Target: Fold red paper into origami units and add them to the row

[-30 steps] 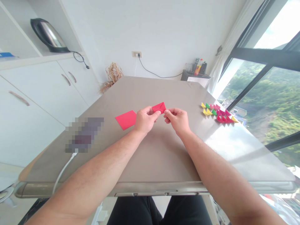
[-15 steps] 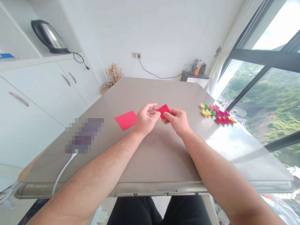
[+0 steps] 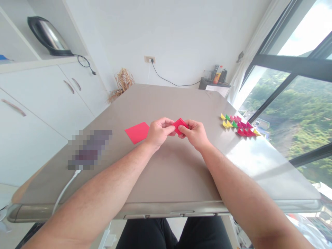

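Note:
Between my hands, above the middle of the table, is a small folded piece of red paper (image 3: 178, 123) with layered edges. My left hand (image 3: 161, 131) pinches its left corner between thumb and fingers. On the other side my right hand (image 3: 194, 132) grips it, the thumb lying across its face and the fingers behind. A flat sheet of red paper (image 3: 137, 132) lies on the table just left of my left hand, its right corner hidden behind that hand.
Rows of small folded paper boats (image 3: 238, 126) in yellow, green, pink and red stand at the table's right. A blurred-out dark object (image 3: 90, 150) with a white cable (image 3: 63, 190) lies at the left. The table's front edge (image 3: 166, 209) runs below my forearms.
My left fingers have closed on the red paper's left corner; before, they were looser and spread. The whole view has shifted slightly.

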Motion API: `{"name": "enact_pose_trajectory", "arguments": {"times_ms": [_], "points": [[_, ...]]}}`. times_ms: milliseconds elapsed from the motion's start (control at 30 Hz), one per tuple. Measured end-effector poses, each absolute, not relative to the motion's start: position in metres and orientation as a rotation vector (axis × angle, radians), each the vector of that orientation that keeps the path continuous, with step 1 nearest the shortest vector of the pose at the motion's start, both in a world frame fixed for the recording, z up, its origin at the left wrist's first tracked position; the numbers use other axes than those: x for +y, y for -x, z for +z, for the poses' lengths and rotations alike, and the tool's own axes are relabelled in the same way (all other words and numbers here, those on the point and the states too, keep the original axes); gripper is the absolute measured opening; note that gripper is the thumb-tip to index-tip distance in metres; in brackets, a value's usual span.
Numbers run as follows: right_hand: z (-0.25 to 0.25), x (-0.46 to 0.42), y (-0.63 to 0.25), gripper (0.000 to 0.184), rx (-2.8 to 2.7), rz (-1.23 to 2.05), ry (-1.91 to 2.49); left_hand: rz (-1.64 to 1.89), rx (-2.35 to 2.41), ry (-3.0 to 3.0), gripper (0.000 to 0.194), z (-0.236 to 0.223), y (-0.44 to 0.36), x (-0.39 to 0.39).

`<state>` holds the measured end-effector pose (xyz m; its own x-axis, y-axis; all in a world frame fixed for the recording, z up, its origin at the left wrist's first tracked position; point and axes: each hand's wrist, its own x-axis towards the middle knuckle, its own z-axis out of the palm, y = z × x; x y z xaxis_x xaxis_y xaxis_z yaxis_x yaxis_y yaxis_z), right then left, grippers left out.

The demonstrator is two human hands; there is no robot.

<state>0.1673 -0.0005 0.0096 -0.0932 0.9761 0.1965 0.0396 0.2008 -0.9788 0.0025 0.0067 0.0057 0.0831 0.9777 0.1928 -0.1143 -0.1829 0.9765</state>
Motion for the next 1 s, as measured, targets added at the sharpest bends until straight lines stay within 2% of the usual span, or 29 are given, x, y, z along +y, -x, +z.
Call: {"name": "enact_pose_trajectory", "arguments": {"times_ms": [467,800,900,1000], "points": [[0.016,-0.001,-0.177,0.027,-1.383,1.264,0.884,1.375,0.935,-1.123,0.015,0.015,-0.002,0.004],[0.018,-0.004,-0.179,0.022,-1.401,1.268,0.854,1.331,0.897,-1.070,0.013,0.019,-0.001,0.001],[0.019,-0.006,-0.177,0.020,-1.452,1.217,0.894,1.340,0.934,-1.138,0.020,0.016,-0.002,0.002],[0.019,-0.007,-0.175,0.032,-1.455,1.158,0.930,1.421,0.993,-1.236,0.024,0.012,-0.003,0.004]]}}
